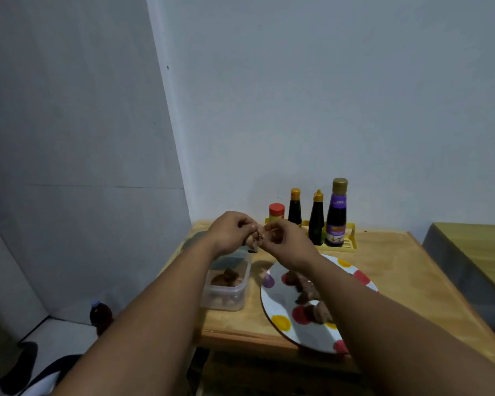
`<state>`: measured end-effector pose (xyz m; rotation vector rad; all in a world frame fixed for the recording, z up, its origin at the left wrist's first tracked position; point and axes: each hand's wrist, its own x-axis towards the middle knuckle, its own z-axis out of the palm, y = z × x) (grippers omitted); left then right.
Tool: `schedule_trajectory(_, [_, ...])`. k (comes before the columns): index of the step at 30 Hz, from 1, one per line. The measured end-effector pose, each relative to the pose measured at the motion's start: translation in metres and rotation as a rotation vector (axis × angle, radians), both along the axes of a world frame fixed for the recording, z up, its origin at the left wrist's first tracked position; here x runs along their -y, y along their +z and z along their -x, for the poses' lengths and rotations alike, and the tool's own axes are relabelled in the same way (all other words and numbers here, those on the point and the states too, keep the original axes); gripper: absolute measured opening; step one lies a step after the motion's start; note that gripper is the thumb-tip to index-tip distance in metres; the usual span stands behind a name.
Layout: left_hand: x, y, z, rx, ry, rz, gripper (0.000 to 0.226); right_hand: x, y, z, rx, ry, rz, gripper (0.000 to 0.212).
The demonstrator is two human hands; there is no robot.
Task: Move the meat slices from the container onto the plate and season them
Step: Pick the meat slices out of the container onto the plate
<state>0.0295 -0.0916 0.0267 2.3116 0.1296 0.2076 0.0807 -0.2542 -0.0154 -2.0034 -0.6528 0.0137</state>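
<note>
A clear plastic container (226, 292) with brown meat slices (226, 277) inside stands on the wooden table. To its right lies a white plate with coloured dots (277, 312), holding several meat slices (309, 292). My left hand (229, 231) and my right hand (286, 242) meet in the air above the container's far end. Both pinch a small dark piece of meat (258, 238) between their fingertips. My right forearm hides part of the plate.
A yellow rack (346, 247) at the wall holds a red-lidded jar (276, 214), two dark sauce bottles (295, 208) and a purple-labelled bottle (336, 215). A brown bottle (99, 317) stands on the floor at left. A second table (480, 252) is at right.
</note>
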Motion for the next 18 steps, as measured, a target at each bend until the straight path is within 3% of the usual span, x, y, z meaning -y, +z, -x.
schedule_trajectory(8, [0.039, 0.01, -0.012, -0.008, -0.115, 0.029, 0.015, 0.049, 0.014, -0.009, 0.05, -0.088, 0.013, 0.027])
schedule_trajectory(18, [0.078, 0.0, -0.014, -0.086, -0.196, -0.097, 0.017, 0.091, 0.002, -0.008, -0.022, -0.195, -0.015, 0.033])
